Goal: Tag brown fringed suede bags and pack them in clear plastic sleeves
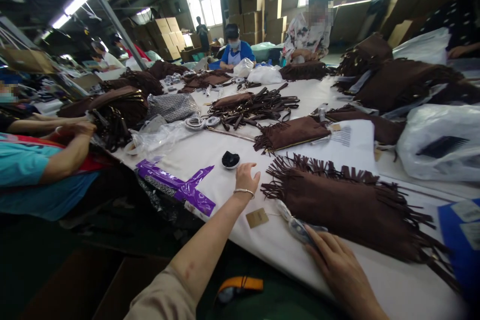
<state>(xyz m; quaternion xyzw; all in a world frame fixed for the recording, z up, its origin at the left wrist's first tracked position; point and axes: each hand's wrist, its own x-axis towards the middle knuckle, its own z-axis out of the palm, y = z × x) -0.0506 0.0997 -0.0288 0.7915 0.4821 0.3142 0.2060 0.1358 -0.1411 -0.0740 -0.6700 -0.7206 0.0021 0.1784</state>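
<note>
Nearby on the white table (pixel 232 195), the left hand (pixel 246 176) reaches open-fingered beside a small black-filled dish (pixel 230 160), while the right hand (pixel 339 262) rests flat, fingers spread, touching a brown fringed suede bag (pixel 352 205).

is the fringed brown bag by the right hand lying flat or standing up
Lying flat: the fringed brown bag lies spread on the white table, fringe fanned out at its edges, right hand at its near corner.

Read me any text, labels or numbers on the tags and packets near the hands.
Nothing can be read.
Brown card tag by the fringed brown bag: print too blurred.
Purple packets: no legible text.
White labels on the blue sheet: too small to read.
</note>
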